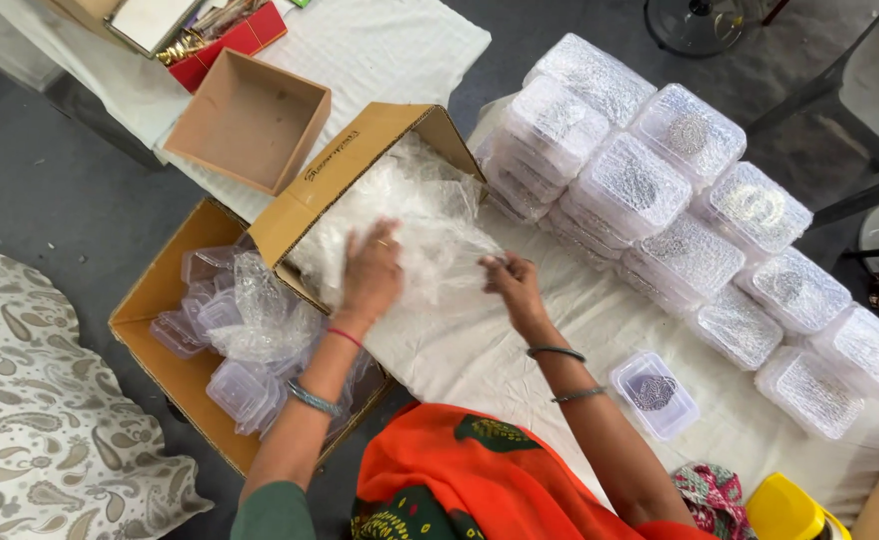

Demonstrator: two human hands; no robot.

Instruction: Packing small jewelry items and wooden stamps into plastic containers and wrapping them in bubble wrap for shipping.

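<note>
While both hands work the clear plastic wrap (430, 225), it sits bunched in the mouth of the tipped cardboard box (360, 160), spilling onto the white cloth (460, 350) on the counter. Box lies on its side w/ opening toward the person, prob so the wrap can be pulled straight out.

Left hand (372, 272): palm down, fingers spread flat on the wrap, pressing not pinching, so grip is apart. Right hand (513, 285): fingertips drawn together on an edge of the wrap, looks like a pinch hold, though the exact contact is hard to see.

Nearby: second open carton (150, 300) on the floor at left w/ small clear lidded tubs and more film. Rows of wrapped clear containers (660, 200) stacked on the cloth at right, probably staged there as finished units. One small tub (654, 393) sits alone near the right forearm. Shallow brown tray-box (250, 120) beyond the tipped box.
</note>
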